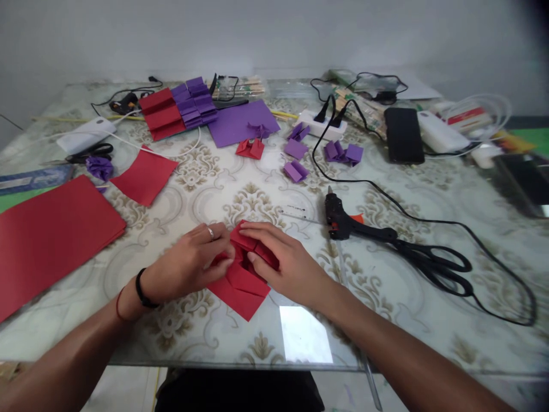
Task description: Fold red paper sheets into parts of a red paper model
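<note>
A piece of red paper [246, 289], creased and partly folded, lies on the table in front of me. My left hand [197, 257] is closed on its left side, thumb and fingers pinched on the paper, with a ring on one finger. Across the upper right part of the same paper rests my right hand [281, 257], its fingers curved over a raised fold and its thumb near the middle. Part of the sheet is hidden under both hands.
Red sheets [55, 234] and a smaller red square [144, 174] lie left. Folded purple pieces [295, 170] and a folded red piece [250, 149] sit farther back. To the right are a glue gun [338, 217], black scissors [437, 266], a phone [404, 135] and a power strip [321, 125].
</note>
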The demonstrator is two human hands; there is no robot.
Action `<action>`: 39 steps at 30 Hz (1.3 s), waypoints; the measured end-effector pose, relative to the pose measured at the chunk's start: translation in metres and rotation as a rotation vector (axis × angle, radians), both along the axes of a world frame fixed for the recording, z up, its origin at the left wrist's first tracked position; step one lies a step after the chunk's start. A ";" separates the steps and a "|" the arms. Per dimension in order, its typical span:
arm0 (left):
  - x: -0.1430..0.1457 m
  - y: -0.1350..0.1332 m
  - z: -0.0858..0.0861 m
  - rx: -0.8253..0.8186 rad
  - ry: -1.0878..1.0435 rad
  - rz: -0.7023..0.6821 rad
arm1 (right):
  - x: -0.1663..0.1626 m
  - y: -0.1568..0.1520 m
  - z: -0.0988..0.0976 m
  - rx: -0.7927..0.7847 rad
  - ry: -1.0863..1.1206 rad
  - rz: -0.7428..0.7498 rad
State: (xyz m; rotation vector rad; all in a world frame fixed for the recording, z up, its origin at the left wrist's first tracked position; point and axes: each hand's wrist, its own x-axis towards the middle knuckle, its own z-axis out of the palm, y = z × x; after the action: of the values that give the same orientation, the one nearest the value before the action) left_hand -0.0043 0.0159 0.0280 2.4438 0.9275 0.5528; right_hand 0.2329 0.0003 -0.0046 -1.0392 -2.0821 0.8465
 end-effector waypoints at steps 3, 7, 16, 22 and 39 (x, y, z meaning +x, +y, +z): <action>0.003 -0.002 0.001 -0.075 -0.082 0.032 | -0.001 0.000 -0.001 -0.011 -0.007 0.008; 0.005 -0.002 0.003 -0.236 -0.213 0.064 | -0.001 0.001 -0.002 -0.014 -0.002 0.021; 0.005 0.000 -0.002 -0.451 -0.307 0.132 | -0.002 0.001 0.000 -0.008 -0.008 0.027; 0.001 0.006 -0.005 -0.407 -0.384 0.274 | -0.002 0.000 -0.003 0.021 -0.043 0.052; -0.032 0.030 -0.002 -0.257 -0.235 0.692 | 0.007 0.001 0.006 0.061 -0.008 -0.053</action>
State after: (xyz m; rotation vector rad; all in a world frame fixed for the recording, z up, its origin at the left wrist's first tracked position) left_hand -0.0362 0.0455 0.0263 1.7470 1.6241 0.8621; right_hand 0.2400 0.0008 0.0017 -1.0618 -2.0653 0.7494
